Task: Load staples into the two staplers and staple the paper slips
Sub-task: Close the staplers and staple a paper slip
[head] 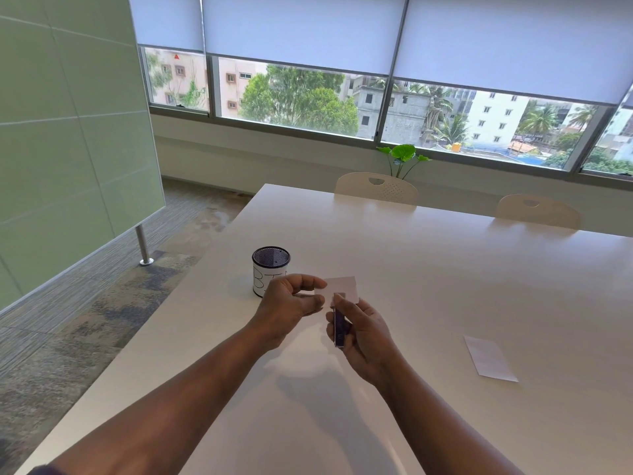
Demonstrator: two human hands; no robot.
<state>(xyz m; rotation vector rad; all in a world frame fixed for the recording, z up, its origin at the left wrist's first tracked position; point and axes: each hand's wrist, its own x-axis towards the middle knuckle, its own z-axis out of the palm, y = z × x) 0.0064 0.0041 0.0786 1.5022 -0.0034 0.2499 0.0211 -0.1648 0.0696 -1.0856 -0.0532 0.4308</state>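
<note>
My right hand grips a small dark purple stapler, held upright above the white table. A white paper slip sticks into the stapler's top end. My left hand pinches the left edge of that slip between thumb and fingers. Another white paper slip lies flat on the table to the right of my hands. A second stapler is not visible.
A black mesh cup with a white handwritten label stands on the table just behind my left hand. Two cream chairs are tucked in at the far edge. The table's left edge drops to carpet, with a green partition beyond.
</note>
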